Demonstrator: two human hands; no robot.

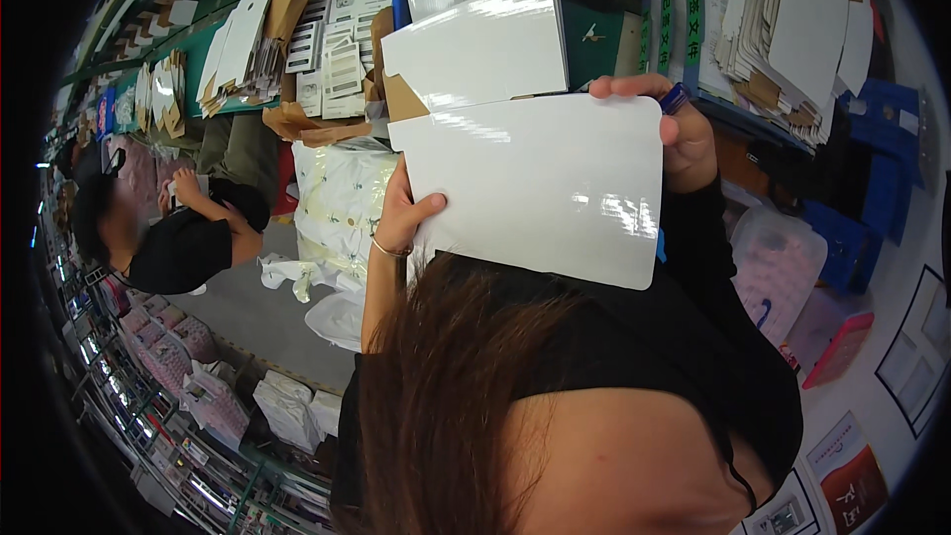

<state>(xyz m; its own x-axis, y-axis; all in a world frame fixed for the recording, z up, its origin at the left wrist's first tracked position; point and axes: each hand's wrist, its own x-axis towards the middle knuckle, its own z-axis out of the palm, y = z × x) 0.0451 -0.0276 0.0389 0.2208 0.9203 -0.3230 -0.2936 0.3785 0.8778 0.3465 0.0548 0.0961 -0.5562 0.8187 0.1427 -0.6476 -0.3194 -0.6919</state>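
Observation:
A glossy white cardboard sheet (535, 188) with rounded right corners is held up in front of me by both hands. My left hand (404, 213) is closed on its left edge, thumb on the front face and the other fingers hidden behind. At the upper right corner, my right hand (682, 134) grips the same sheet. A small dark blue object (675, 99) sits between the fingers of that hand; its kind is unclear. Just beyond the sheet lies a stack of white flat cartons (485, 45), with brown board showing at its left.
An open brown carton (381, 50) holds several small printed white boxes (342, 64). Piled white cardboard (792, 25) and file holders (684, 20) stand at the right. A clear bin with pink contents (778, 263) is lower right. A co-worker (188, 238) is at the left beside white plastic bags (342, 203).

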